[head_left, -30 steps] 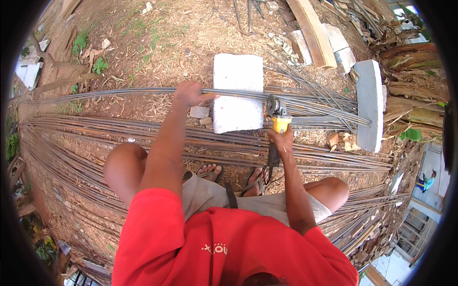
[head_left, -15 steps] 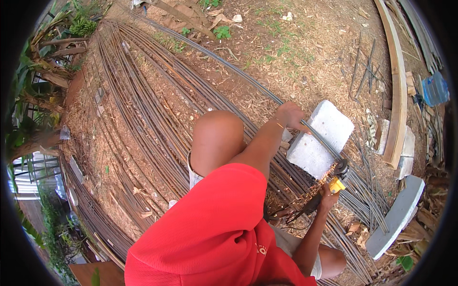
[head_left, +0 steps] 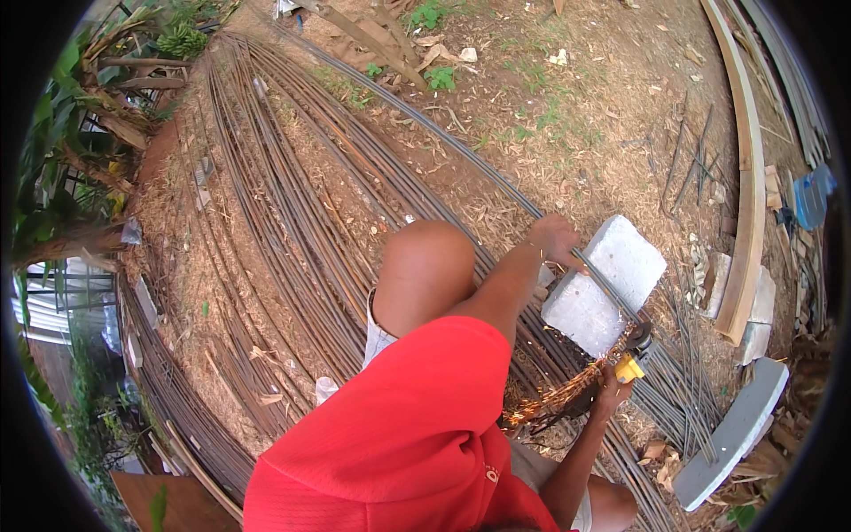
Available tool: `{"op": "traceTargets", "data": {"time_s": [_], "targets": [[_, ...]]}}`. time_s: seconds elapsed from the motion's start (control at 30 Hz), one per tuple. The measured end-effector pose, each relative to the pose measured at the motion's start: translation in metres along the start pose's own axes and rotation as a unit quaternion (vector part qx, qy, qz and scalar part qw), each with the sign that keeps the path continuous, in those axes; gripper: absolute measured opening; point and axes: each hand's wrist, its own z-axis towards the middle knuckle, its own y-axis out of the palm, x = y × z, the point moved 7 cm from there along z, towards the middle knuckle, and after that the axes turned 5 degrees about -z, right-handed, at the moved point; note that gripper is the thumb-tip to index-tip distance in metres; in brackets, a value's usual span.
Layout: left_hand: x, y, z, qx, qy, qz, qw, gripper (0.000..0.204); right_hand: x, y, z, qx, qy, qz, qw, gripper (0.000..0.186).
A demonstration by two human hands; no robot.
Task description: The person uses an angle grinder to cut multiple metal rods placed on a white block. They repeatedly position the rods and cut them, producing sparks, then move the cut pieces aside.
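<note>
One grey concrete block lies across the rebar bundle, a single steel bar passing over it. The left hand, at the block's upper-left edge, presses that bar down. The right hand, below the block, closes around one yellow angle grinder, apparently cutting; sparks trail left.

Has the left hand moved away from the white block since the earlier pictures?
No. The left hand still rests on the steel rods at the edge of the white block; only the camera view turned.
</note>
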Motion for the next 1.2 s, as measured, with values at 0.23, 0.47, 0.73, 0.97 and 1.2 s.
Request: {"op": "traceTargets", "data": {"time_s": [0.23,0.47,0.73,0.97,1.2], "targets": [[0.0,0.002,0.0,-0.039,-0.012,-0.01,0.999,0.072,0.0,0.001,0.004,0.028,-0.04,0.012,0.999,0.045],[0.003,-0.004,-0.004,-0.014,-0.012,-0.017,1.0,0.087,0.011,0.0,0.009,0.029,-0.009,0.002,1.0,0.055],[0.003,0.0,-0.003,-0.009,-0.015,-0.018,1.0,0.095,0.028,-0.004,0.016,0.01,-0.013,0.039,0.999,0.05],[0.002,-0.001,-0.001,-0.04,-0.017,0.006,0.999,0.109,0.02,-0.001,0.015,0.026,-0.053,0.017,0.998,0.047],[0.005,-0.005,-0.003,-0.018,0.0,-0.004,1.0,0.104,0.0,-0.001,0.001,0.074,-0.084,-0.078,0.991,0.043]]}}
